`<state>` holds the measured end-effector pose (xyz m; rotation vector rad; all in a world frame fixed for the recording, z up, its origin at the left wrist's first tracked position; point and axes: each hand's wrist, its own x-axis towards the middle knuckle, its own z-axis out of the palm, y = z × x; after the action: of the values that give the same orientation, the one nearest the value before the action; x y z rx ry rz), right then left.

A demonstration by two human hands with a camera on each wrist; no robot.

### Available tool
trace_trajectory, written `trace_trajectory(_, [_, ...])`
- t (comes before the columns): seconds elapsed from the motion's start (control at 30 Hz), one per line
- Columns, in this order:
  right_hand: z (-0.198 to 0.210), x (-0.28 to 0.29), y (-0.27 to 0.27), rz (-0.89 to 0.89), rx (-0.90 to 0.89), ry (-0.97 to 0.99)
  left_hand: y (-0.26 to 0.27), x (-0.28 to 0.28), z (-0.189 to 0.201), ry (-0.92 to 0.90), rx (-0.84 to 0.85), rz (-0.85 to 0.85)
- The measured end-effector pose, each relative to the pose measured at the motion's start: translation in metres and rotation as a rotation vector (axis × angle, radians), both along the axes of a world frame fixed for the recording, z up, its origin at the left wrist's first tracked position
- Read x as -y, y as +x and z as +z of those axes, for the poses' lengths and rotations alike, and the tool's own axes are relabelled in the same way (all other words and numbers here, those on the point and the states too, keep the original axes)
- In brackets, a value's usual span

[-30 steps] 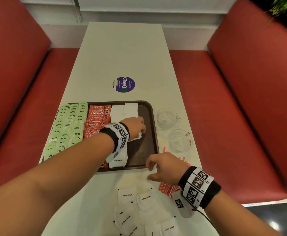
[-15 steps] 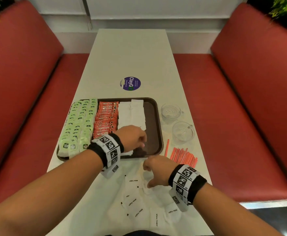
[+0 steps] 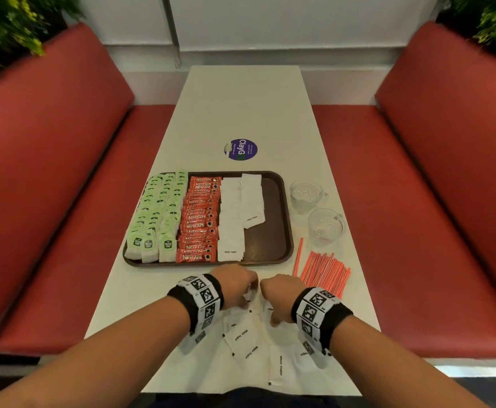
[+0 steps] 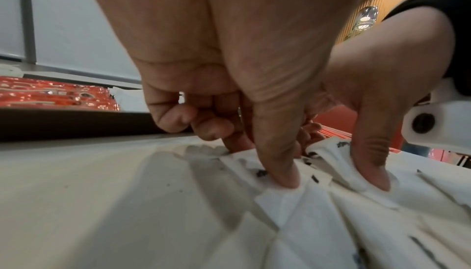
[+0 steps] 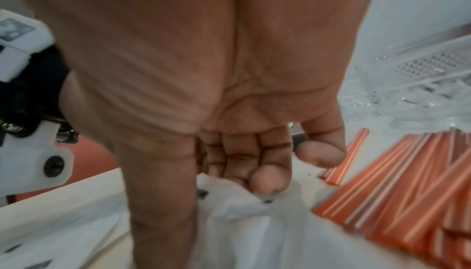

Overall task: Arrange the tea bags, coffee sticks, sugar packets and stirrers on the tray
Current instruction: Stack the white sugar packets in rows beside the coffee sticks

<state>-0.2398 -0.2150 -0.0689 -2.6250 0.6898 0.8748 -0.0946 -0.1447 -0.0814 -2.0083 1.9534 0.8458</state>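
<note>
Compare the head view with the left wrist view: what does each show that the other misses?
Only the head view shows the green tea bags, two glass cups and the tray's full layout. Only the left wrist view shows the left hand's thumb and a fingertip pinching one of the loose sugar packets in its grip. Both show the coffee sticks, orange stirrers and right hand.

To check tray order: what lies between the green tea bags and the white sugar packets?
Head view: the red coffee sticks column lies between tea bags and sugar packets.
</note>
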Motion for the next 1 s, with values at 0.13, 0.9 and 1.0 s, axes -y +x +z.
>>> trace_trajectory(0.13, [-0.003, 0.003, -0.002, -0.003, -0.033, 0.041, -0.002, -0.001, 0.002, 0.044, 0.016, -0.032])
trace_trajectory(0.9, [0.009, 0.052, 0.02, -0.438, 0.748, 0.334, 0.055, 0.007, 0.042, -0.486, -0.421, 0.424])
trace_trajectory(1.0, [0.011, 0.057, 0.023, -0.433, 0.797, 0.37, 0.057, 0.015, 0.039, -0.498, -0.463, 0.428])
